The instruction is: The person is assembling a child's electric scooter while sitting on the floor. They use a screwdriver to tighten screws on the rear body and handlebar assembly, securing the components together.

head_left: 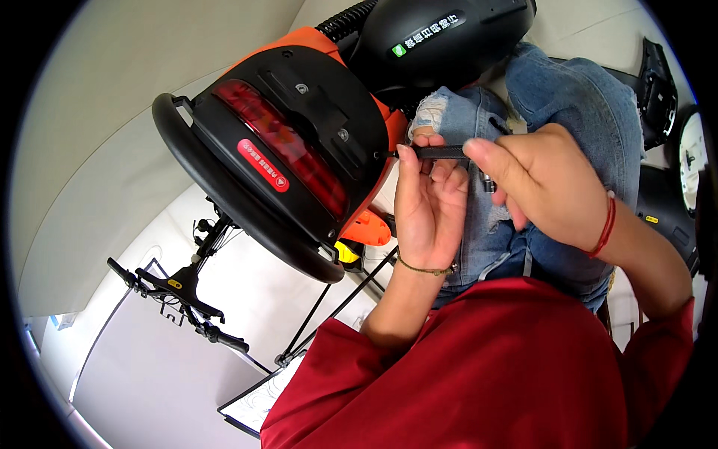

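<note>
My right hand [550, 183] is closed around the handle end of a hand driver with a black shaft [441, 152]. A short silver metal piece [489, 184] sticks out below its fingers. My left hand [430, 213], palm up, has its thumb and curled fingers about the shaft near its tip. That tip meets the right edge of a black and orange scooter tail section [329, 97], by a small screw hole. A red tail light [284, 146] runs across this section. The exact contact of the tip is hidden by my left thumb.
A curved black grab rail [224, 202] rims the tail section. Above my knees lies a rounded black part [441, 37] with a ribbed black tube. Bicycle-type handlebars [179, 292] stand at lower left. Black panels [658, 90] lie at right, and an orange part [368, 229] sits below the tail.
</note>
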`<state>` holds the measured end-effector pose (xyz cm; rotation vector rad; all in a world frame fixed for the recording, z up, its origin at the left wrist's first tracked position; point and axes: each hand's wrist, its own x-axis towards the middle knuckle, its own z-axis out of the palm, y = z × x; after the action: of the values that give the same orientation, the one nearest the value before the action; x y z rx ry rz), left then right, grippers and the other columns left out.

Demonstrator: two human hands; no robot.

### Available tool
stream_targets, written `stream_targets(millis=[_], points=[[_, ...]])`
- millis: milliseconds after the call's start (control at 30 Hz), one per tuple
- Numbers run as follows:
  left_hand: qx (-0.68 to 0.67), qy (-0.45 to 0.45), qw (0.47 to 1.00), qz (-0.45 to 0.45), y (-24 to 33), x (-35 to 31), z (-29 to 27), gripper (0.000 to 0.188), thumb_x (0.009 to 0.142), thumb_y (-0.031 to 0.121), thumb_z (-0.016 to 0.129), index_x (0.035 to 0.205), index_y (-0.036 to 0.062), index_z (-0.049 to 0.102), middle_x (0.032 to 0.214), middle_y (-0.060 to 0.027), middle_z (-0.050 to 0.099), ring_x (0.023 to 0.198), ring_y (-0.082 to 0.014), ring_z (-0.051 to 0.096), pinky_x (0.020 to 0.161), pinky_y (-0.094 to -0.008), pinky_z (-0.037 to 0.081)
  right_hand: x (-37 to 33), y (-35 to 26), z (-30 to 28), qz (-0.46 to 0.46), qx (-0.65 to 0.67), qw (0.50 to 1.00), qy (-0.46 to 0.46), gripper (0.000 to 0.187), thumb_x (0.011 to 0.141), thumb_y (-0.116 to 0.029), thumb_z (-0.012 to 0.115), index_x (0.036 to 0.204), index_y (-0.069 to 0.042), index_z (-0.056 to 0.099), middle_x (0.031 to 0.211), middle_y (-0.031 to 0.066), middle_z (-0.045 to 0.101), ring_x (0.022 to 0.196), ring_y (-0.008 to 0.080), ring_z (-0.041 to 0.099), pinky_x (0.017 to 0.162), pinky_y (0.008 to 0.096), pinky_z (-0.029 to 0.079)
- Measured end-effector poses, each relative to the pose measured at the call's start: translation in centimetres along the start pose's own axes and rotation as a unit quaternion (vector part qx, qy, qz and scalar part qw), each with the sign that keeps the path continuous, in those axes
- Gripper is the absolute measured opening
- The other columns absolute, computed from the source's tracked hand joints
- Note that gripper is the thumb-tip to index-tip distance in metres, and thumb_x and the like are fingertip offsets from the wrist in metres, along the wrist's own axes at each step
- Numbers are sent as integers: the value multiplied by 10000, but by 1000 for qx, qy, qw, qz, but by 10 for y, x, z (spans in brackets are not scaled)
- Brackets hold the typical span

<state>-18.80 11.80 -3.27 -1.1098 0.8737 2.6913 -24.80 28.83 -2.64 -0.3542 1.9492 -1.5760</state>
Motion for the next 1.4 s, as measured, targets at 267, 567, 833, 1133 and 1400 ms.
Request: stream_targets(millis=[267,567,833,1133,1400], points=[[-12,-19,1000,-13,1,3,-3,247,969,287,478,1014,51,535,984,-58,577,673,-73,449,612,-227,399,-5,4,8,-159,-77,980,92,275,791,-267,656,751,-4,590,648,82,571,621,228,561,585,318,440],[25,11,1000,13,2,1,0,235,964,318,482,993,89,526,892,0,553,631,-41,398,565,-181,359,-2,-2,1,227,207,948,-82,306,828,-315,636,816,-9,621,664,81,570,515,192,542,466,271,413],[-13,-31,999,8,2,8,-6,217,969,302,474,1002,92,523,923,0,549,628,-35,416,579,-186,377,-6,8,7,-220,-234,932,166,318,832,-306,655,913,-6,591,701,109,594,618,211,579,578,302,463],[-37,-56,997,-24,-2,2,-8,220,974,252,470,1028,50,540,982,-70,578,628,-60,409,586,-205,374,-15,-5,3,-2,57,997,43,291,791,-253,674,906,-3,581,690,82,581,589,171,551,555,282,441],[0,4,1000,-24,-5,0,2,248,968,336,467,972,97,532,914,-13,581,609,-53,395,582,-200,370,-8,6,17,18,-123,990,69,284,836,-270,657,782,3,602,551,99,521,466,215,519,507,313,435]])
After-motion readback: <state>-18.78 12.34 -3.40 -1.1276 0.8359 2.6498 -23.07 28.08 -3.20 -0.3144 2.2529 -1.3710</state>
